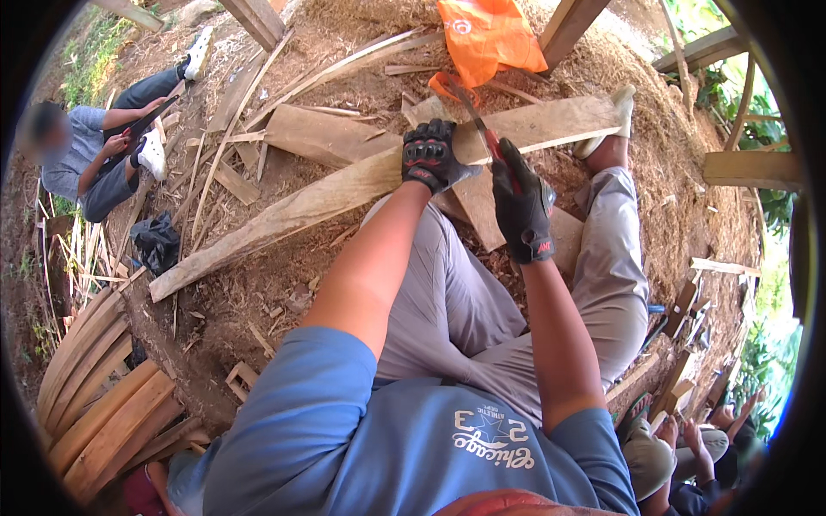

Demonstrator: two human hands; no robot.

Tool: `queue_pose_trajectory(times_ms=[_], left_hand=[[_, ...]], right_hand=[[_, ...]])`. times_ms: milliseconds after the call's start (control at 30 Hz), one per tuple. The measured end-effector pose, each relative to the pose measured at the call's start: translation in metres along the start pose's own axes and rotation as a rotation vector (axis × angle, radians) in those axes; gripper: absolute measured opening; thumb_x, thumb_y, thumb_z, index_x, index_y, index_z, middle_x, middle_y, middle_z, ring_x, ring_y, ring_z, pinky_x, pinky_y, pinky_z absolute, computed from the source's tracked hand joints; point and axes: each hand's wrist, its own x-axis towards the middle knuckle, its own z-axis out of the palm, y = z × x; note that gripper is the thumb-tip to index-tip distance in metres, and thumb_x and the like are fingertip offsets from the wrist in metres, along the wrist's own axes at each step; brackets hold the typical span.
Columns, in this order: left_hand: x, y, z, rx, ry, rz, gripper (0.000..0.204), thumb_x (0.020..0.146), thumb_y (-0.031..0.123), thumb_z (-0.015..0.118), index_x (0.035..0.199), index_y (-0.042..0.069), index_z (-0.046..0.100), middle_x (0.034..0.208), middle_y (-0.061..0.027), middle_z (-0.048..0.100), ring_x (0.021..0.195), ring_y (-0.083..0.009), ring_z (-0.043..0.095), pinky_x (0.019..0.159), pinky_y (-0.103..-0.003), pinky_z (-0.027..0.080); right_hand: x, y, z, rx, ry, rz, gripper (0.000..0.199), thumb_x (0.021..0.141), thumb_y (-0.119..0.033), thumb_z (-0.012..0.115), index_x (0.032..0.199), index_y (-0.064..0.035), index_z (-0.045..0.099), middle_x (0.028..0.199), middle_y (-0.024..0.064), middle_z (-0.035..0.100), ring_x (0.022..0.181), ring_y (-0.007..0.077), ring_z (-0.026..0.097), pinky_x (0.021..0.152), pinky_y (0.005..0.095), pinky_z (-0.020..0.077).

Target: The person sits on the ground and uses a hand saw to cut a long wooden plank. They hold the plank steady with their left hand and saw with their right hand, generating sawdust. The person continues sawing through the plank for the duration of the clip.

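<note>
A long, pale wooden plank lies at a slant across my lap, its far right end by my white shoe. My left hand, in a black glove with hard knuckle guards, is closed over the middle of the plank. My right hand, gloved too, is wrapped round the red handle of a long-bladed tool. Its narrow blade points away from me across the plank, just right of my left hand. Whether the blade has teeth, I cannot tell.
Wider boards lie under and beyond the plank, with an orange bag at the back. Curved timber pieces are stacked at the lower left. A seated person holds a dark blade at the left. Others sit at the lower right.
</note>
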Motion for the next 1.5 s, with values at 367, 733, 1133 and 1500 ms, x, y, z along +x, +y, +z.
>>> queue_pose_trajectory(times_ms=[367, 733, 1133, 1500], left_hand=[[-0.002, -0.001, 0.000, 0.019, -0.041, -0.020, 0.106, 0.070, 0.078, 0.087, 0.148, 0.011, 0.061, 0.139, -0.0131, 0.063, 0.134, -0.0322, 0.060, 0.116, -0.050, 0.044], [-0.004, -0.001, 0.003, -0.006, -0.014, 0.000, 0.099, 0.068, 0.072, 0.090, 0.141, 0.011, 0.066, 0.133, -0.0136, 0.066, 0.127, -0.0336, 0.065, 0.110, -0.051, 0.048], [-0.010, -0.002, 0.007, -0.001, 0.048, 0.029, 0.091, 0.068, 0.073, 0.090, 0.133, 0.013, 0.068, 0.126, -0.0130, 0.066, 0.119, -0.0334, 0.067, 0.105, -0.050, 0.050], [-0.001, -0.010, 0.022, 0.059, 0.034, 0.032, 0.087, 0.074, 0.073, 0.085, 0.136, 0.015, 0.066, 0.127, -0.0119, 0.067, 0.124, -0.0307, 0.065, 0.108, -0.050, 0.049]], right_hand=[[-0.162, -0.024, -0.131, -0.148, -0.081, 0.007, 0.048, 0.105, -0.007, 0.067, 0.153, -0.0049, 0.064, 0.136, 0.0254, 0.075, 0.125, 0.0391, 0.074, 0.104, 0.0445, 0.0581], [-0.034, -0.051, -0.075, -0.109, -0.053, 0.133, 0.039, 0.110, -0.023, 0.064, 0.143, -0.0052, 0.073, 0.128, 0.0214, 0.080, 0.122, 0.0253, 0.075, 0.105, 0.0367, 0.0551], [-0.053, 0.002, -0.027, -0.009, -0.057, 0.078, 0.048, 0.105, -0.022, 0.066, 0.153, -0.0178, 0.065, 0.115, 0.0267, 0.077, 0.101, 0.0447, 0.077, 0.084, 0.0521, 0.0592], [-0.139, 0.024, -0.058, -0.067, -0.048, -0.004, 0.049, 0.106, -0.016, 0.068, 0.155, -0.0126, 0.064, 0.125, 0.0266, 0.076, 0.108, 0.0391, 0.078, 0.090, 0.0456, 0.0603]])
